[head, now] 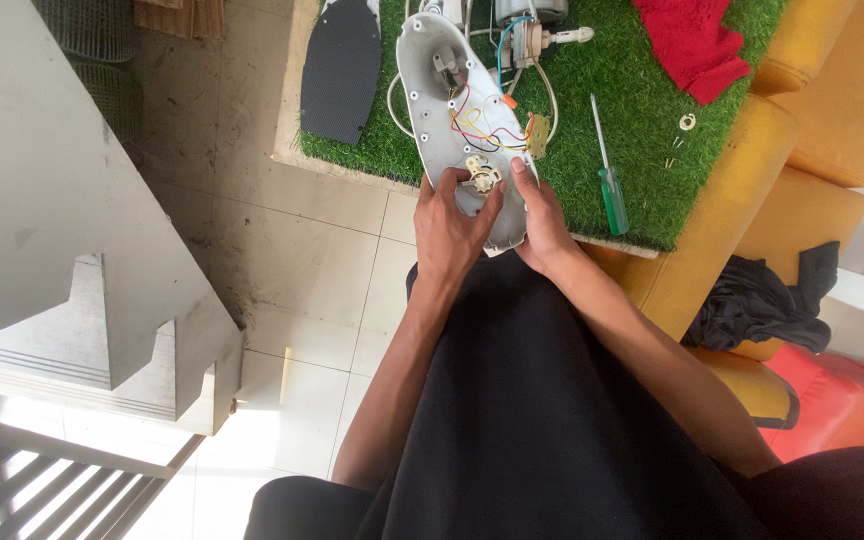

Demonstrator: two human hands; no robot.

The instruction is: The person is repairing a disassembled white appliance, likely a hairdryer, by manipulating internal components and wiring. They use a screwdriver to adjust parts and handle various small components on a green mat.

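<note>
A tiled floor [292, 270] runs under a low table topped with green artificial turf [642, 110], and yellow cushioned seating [752, 160] sits on the right of the scene. At the near edge of the turf lies an opened white appliance shell [442, 90] — long and rounded, its hollow side facing up — with red and yellow wires [472, 125] looped inside it and a small round pale part [482, 178] seated toward its near end.

Both hands are at that near end of the shell. The left hand [452, 235] cups the shell's near left edge, fingers curled up over the rim, with a fingertip touching the round part. The right hand [542, 225] grips the near right edge, its fingers pressed along the shell wall just beside the same part. Neither hand is spread flat; both are wrapped on the shell.

To the right of the shell, a green-handled screwdriver [607, 175] lies on the turf, well apart from the hands. Farther right are a small metal washer [687, 122] and a red cloth [692, 45] at the far edge. A dark grey soleplate-shaped piece [342, 65] lies left of the shell, overhanging the turf's left side. A small motor with cords [527, 35] sits at the far end. A dark cloth [762, 300] is heaped on the yellow seat, near right.
</note>
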